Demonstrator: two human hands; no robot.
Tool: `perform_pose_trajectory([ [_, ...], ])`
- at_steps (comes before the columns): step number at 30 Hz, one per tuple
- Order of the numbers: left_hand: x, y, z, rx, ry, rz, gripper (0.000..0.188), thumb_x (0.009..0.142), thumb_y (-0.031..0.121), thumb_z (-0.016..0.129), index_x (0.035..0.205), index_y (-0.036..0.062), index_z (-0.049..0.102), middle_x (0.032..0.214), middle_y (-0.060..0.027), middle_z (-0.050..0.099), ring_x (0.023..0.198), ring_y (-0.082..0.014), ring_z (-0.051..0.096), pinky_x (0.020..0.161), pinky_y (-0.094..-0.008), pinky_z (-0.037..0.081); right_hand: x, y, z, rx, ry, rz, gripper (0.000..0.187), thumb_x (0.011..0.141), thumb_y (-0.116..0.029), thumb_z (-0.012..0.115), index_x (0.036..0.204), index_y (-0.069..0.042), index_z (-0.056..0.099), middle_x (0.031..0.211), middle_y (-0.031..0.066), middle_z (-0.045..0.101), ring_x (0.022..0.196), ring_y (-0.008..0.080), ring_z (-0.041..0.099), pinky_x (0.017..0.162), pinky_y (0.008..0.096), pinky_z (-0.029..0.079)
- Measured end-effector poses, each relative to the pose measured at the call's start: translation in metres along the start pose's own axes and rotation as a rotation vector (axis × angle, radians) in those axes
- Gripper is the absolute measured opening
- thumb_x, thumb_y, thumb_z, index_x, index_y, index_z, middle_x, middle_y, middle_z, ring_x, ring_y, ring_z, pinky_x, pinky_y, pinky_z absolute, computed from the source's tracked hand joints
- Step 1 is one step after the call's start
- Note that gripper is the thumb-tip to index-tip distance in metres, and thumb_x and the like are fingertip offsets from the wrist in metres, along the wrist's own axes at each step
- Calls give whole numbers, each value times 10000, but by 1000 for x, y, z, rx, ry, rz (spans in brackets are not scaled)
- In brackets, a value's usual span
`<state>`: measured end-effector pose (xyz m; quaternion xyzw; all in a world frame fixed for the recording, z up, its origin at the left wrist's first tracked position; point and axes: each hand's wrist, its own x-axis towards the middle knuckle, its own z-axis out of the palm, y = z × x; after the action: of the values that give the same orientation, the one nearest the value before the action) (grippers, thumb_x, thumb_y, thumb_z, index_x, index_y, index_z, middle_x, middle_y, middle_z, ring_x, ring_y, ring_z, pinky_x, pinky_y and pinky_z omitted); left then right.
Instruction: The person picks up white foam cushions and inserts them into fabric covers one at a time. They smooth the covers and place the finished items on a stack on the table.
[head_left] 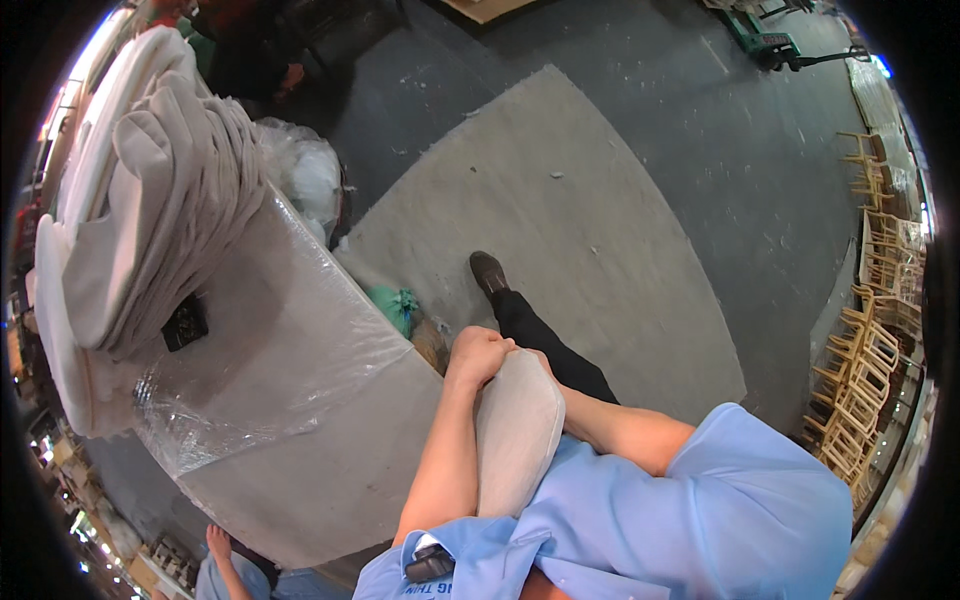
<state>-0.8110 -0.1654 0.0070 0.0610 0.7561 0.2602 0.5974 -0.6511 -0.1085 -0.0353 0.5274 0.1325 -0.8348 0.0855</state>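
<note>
A light grey fabric-covered cushion (518, 430) stands on edge between my forearms, close against my body. At its far tip my left hand (480, 356) is closed, its fingers pinching the cushion's end. My right hand (541, 357) meets it there from the other side, closed on the same end; the cushion hides most of its fingers. To the left is a table (330, 470) with a grey top, partly covered by clear plastic film (290, 340). A tall stack of grey fabric covers (180, 190) is piled on it, with a small black object (185, 322) beside.
A grey mat (560, 200) covers the floor ahead, under my shoe (488, 272). Clear plastic bags (305, 170) and a green bag (392, 306) lie beside the table. Wooden chair frames (860, 380) line the right; a pallet jack (765, 45) stands far right. Another person's hand (218, 542) shows lower left.
</note>
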Motion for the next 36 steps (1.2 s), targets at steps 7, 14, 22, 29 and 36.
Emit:
perform_pose_trajectory([
  [7,0,-24,1,240,33,141,292,902,267,742,911,-19,802,818,-222,747,760,-361,728,751,-463,558,62,40,-29,-211,1,-84,240,1014,-140,609,808,-79,717,775,56,694,651,189,672,607,365,536],
  [14,-23,-1,-17,424,273,283,264,1003,191,660,1159,8,768,1215,-195,741,1092,-269,720,944,-392,541,20,19,18,-233,29,-137,237,1013,-227,683,895,-37,762,810,83,725,663,211,688,611,402,527],
  [22,-117,23,-13,-538,-56,317,432,1140,256,509,1446,-38,587,1416,-161,656,1340,-259,603,1169,-394,441,-1,6,23,-206,181,-43,364,1066,-378,656,981,-33,738,896,60,729,797,163,664,711,360,511],
  [29,-120,-13,2,-492,52,290,443,1149,273,492,1336,-85,676,1401,-202,676,1324,-265,619,1164,-392,448,-56,-35,25,-28,63,-524,462,1151,-431,455,1331,-35,609,995,65,720,1013,146,655,949,333,507],
  [36,-115,-34,20,-521,182,256,429,1142,228,490,1174,-109,754,1256,-216,745,1166,-248,697,1064,-361,501,-35,-45,41,-187,-310,-443,725,1115,-635,368,1367,-2,617,745,67,682,648,123,639,676,285,547],
])
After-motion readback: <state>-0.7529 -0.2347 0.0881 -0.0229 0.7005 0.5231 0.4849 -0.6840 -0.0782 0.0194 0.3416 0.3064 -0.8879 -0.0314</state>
